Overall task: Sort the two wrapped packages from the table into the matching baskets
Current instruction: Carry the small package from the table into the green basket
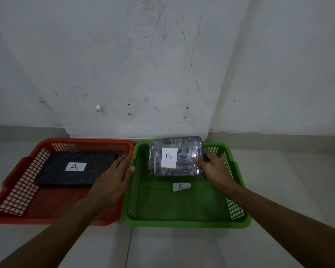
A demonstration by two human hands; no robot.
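Observation:
A flat black package [66, 174] with a white label "A" lies inside the red basket [17, 190] on the left. A silvery, clear-wrapped package [184, 157] labelled "B" is in the far part of the green basket [182, 222] on the right. My right hand [215, 169] grips that package's right edge, thumb on top. Whether the package rests on the basket floor or is slightly raised, I cannot tell. My left hand [112, 178] hovers flat and open over the red basket's right side, next to the black package, holding nothing.
A small white tag marked "B" [181, 187] lies on the green basket's floor. The two baskets stand side by side, touching, on a pale tiled surface [162, 248] against a scuffed white wall [162, 74].

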